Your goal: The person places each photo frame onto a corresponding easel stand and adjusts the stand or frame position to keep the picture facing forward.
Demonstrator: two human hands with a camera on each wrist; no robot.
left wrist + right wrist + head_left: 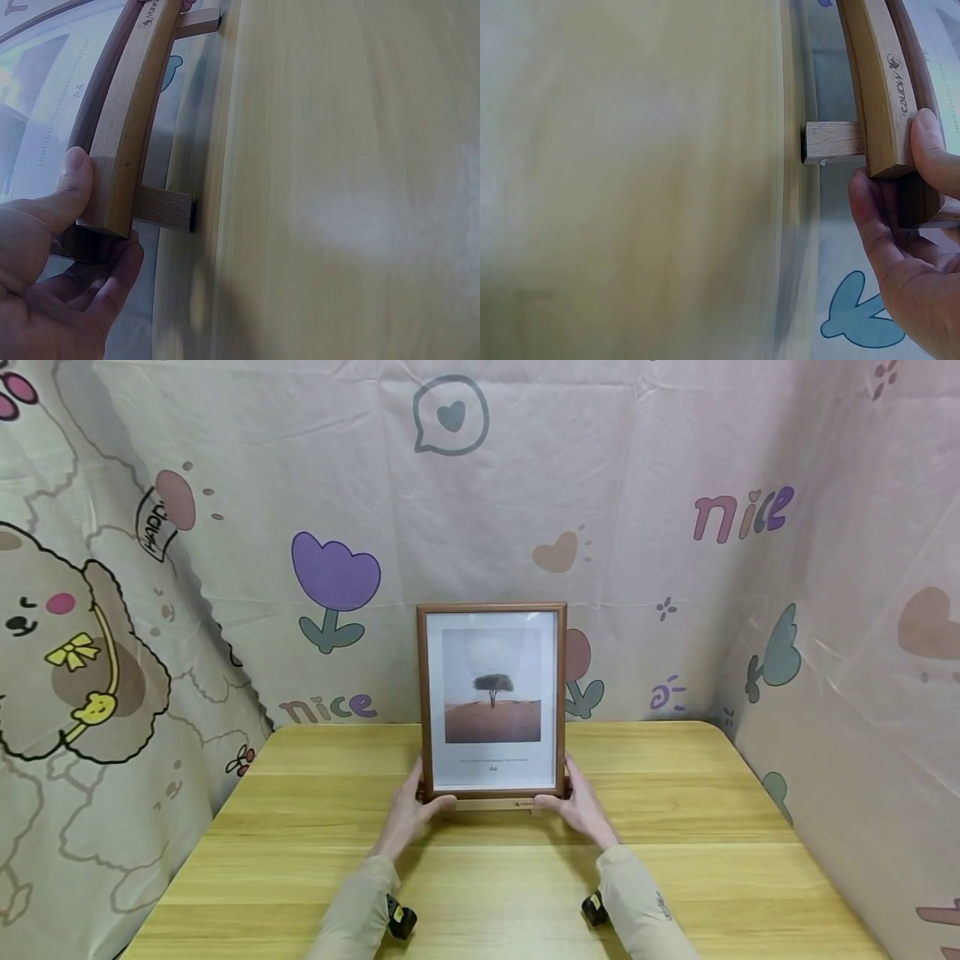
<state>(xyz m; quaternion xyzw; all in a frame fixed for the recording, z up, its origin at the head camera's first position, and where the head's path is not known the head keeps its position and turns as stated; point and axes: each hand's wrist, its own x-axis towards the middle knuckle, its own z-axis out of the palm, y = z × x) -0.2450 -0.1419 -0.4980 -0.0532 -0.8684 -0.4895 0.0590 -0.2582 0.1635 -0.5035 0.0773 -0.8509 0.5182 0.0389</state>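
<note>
A brown picture frame (492,782) stands upright, with a print (492,718) of a lone tree on reddish ground behind its clear front. Its bottom edge sits on the pale wooden ledge (487,805) of an easel, whose short legs (163,208) show beneath. My left hand (408,810) grips the lower left corner, thumb in front and fingers curled around below. At the lower right corner, my right hand (577,810) holds on the same way, its thumb (928,139) over the frame's front edge beside the printed logo (898,82). Most of the easel is hidden behind the frame.
The wooden table (660,793) reaches back to a printed cloth (480,527), which also hangs along both sides. Each sleeved forearm carries a small black wrist camera (402,920).
</note>
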